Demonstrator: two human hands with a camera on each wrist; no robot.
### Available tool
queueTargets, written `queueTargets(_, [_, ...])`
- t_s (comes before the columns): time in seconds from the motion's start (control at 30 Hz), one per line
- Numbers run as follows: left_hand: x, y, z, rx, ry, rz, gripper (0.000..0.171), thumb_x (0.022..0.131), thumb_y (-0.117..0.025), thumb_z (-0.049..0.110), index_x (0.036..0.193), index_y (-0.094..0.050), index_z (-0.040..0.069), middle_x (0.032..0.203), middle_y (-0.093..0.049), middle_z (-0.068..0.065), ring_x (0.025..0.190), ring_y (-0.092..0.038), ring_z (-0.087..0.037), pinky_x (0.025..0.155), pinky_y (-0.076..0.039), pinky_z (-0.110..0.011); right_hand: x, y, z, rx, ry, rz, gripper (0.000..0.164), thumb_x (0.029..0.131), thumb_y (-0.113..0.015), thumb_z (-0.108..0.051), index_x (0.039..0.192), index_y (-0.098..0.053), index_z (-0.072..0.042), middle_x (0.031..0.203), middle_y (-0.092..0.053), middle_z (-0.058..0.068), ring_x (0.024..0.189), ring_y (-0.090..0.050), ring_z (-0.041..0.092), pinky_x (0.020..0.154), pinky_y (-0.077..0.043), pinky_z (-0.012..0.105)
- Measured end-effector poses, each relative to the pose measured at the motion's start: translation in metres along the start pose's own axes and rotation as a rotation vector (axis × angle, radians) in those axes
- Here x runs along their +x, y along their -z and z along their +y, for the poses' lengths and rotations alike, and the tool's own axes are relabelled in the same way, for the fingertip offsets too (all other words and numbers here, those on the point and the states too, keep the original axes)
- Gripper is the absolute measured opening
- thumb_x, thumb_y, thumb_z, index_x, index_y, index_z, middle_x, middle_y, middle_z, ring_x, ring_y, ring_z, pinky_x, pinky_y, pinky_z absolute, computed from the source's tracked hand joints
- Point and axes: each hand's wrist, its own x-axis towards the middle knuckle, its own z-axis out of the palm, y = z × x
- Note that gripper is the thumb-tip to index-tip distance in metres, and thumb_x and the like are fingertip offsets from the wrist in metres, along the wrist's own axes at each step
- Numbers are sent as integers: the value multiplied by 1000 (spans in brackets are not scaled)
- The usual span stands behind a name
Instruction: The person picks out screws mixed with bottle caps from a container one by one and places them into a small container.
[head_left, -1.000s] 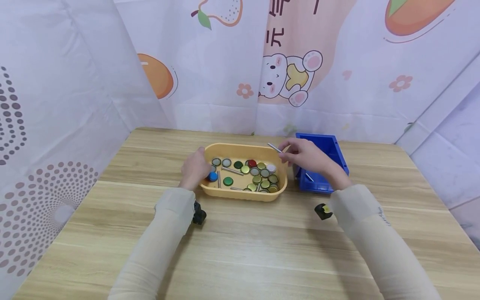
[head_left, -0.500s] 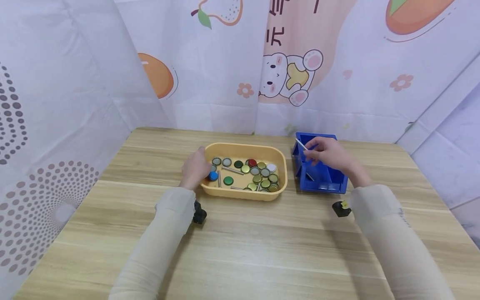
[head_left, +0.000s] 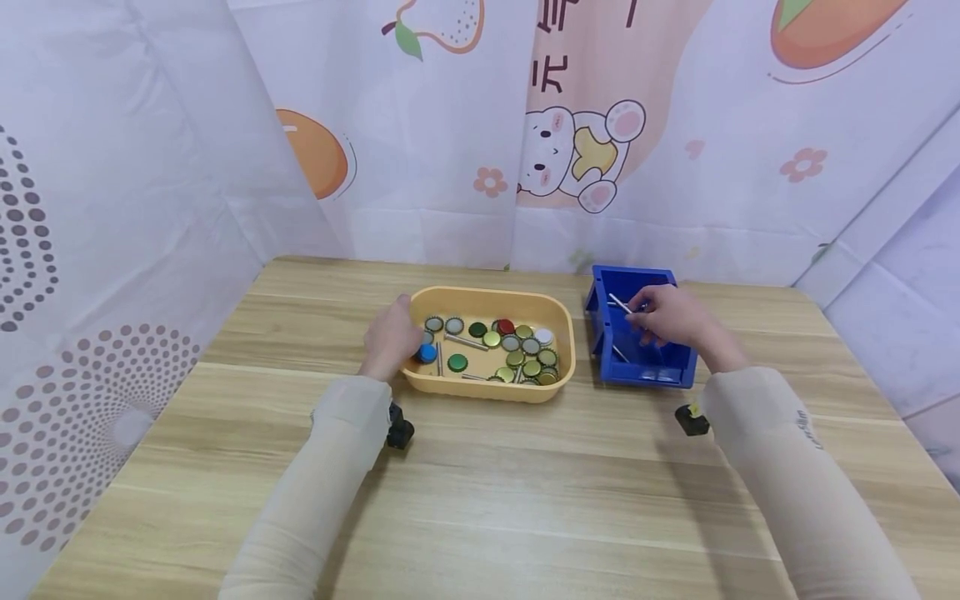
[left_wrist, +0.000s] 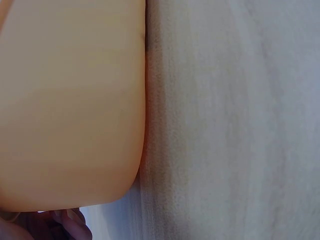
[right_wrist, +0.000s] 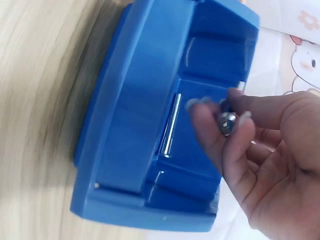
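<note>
My left hand [head_left: 393, 337] grips the left end of a yellow plastic tray [head_left: 487, 390]. Bottle caps [head_left: 510, 342] in several colours and a few silver screws [head_left: 467, 342] lie in it. Only curled fingertips [left_wrist: 75, 224] show at the tray's end in the left wrist view. My right hand [head_left: 667, 315] is over a blue plastic bin [head_left: 647, 375], pinching a long silver screw [head_left: 620, 304] between thumb and fingers. In the right wrist view its round head [right_wrist: 227, 123] points at the camera. Another screw [right_wrist: 171, 125] lies on the bin's floor.
The tray and bin stand side by side near the back of a wooden table [head_left: 510, 483], with a gap between them. A printed curtain [head_left: 420, 167] hangs right behind. Small black camera mounts [head_left: 692, 419] sit at both wrists.
My right hand has carried the screw from above the tray's right end rightward to the bin, then lowered it inside the bin's opening. The left hand and tray have stayed put.
</note>
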Motion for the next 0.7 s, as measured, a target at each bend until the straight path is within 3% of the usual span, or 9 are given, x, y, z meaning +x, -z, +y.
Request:
queueTargets(0.23, [1,-1,1,8,4,-2,58,92,-57,13,147,-39,11,125,-64,-19,99,-62,-34,77,-48,-45,-1,0,-6,-119,-6,21,28,98,-52,-13,114,-59,9,94,-68,27,56,-65,15,55,-56,32])
queueTargets(0.4, [1,-1,1,11,4,-4,58,91,-57,13,147,-40,10,126,-63,-19,101,-62,-34,81,-50,-47,0,2,-13,-134,69,162,25,98,-53,-14,109,-63,6,88,-69,21,61,-63,19,59,-50,31])
queueTargets(0.53, [2,0,1,11,6,-10,58,92,-57,14,147,-40,11,125,-64,-19,99,-63,-34,78,-49,-45,1,4,-30,-141,112,253,23,97,-55,-16,106,-66,2,88,-69,17,74,-61,24,69,-48,38])
queueTargets(0.7, [2,0,1,15,8,-6,58,91,-58,13,146,-40,11,125,-64,-19,99,-63,-34,75,-49,-43,2,4,-58,-135,142,227,23,97,-57,-20,107,-67,-1,97,-71,18,85,-64,29,81,-50,47])
